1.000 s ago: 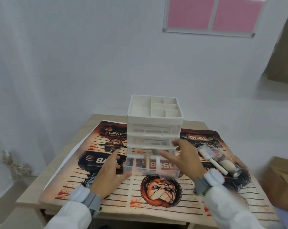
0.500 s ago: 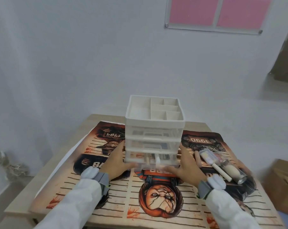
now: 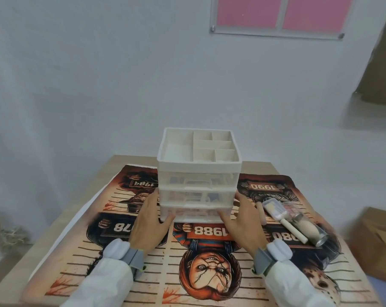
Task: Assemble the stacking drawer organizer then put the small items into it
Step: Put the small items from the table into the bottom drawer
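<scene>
While my two hands press against its lowest tier, the drawer organizer (image 3: 198,176) stands upright at the centre of the frame on the printed mat (image 3: 209,280) that covers the wooden table (image 3: 125,159). My left hand (image 3: 148,222) lies flat against the lower left corner, fingers together along the side and thumb touching the front edge. My right hand (image 3: 243,224) mirrors it at the lower right corner, fingers extended along the side wall. All three clear drawers sit in the frame, and the divided white tray on top shows bare compartments. To the right of centre, just beside my right hand, the small items (image 3: 294,220) lie on the mat: a clear tube, a white stick and a small packet, apart from the organizer
</scene>
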### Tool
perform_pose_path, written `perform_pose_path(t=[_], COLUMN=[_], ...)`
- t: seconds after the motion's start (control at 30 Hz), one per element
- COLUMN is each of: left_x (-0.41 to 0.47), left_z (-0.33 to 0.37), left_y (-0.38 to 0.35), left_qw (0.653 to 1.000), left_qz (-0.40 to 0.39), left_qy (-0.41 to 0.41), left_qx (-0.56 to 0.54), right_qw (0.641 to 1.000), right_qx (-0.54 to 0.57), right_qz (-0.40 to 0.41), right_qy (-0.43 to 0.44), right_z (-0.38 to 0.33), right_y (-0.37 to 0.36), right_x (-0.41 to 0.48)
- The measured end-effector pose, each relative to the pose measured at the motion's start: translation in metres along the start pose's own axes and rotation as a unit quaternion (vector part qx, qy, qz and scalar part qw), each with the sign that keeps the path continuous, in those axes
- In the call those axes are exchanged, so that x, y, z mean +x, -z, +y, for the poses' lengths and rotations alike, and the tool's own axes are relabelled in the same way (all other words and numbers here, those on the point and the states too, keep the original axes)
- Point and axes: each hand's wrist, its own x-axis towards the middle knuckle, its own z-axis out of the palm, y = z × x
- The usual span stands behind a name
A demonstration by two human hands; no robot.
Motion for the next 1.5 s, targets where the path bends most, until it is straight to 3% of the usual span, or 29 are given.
perform_pose_path(t=[0.27, 0.4, 0.6, 0.8, 0.93, 1.03, 1.23, 1.4, 1.5], left_x=[-0.026, -0.048, -0.067, -0.070, -0.073, -0.075, -0.078, -0.077, -0.077], left_z=[0.023, 0.022, 0.002, -0.012, -0.024, -0.033, -0.033, -0.036, -0.039], left_y=[0.010, 0.023, 0.042, 0.036, 0.026, 0.019, 0.017, 0.017, 0.016], left_qw=[0.992, 0.998, 0.996, 0.992, 0.991, 0.987, 0.983, 0.985, 0.985], left_qz=[-0.044, -0.012, -0.037, 0.006, 0.014, -0.018, -0.032, -0.045, -0.044], left_qy=[0.025, 0.044, -0.053, -0.104, -0.100, -0.098, -0.103, -0.095, -0.088], left_qx=[-0.117, -0.049, 0.067, 0.078, 0.093, 0.128, 0.147, 0.139, 0.140], right_qw=[0.998, 0.999, 0.999, 0.999, 0.994, 0.968, 0.909, 0.942, 0.969], right_qx=[0.061, 0.034, 0.014, -0.006, -0.067, -0.200, -0.337, -0.218, -0.042], right_qz=[0.001, 0.015, 0.032, 0.020, 0.035, 0.051, -0.096, -0.040, 0.049], right_qy=[-0.014, -0.039, -0.039, -0.033, -0.078, -0.141, -0.227, -0.252, -0.238], right_z=[-0.025, -0.024, -0.013, -0.011, 0.000, 0.017, 0.043, 0.023, 0.012], right_y=[0.006, 0.016, 0.024, 0.030, 0.041, 0.046, 0.040, 0.041, 0.049], right_x=[-0.027, -0.049, -0.083, -0.093, -0.065, -0.023, 0.045, 0.035, 0.028])
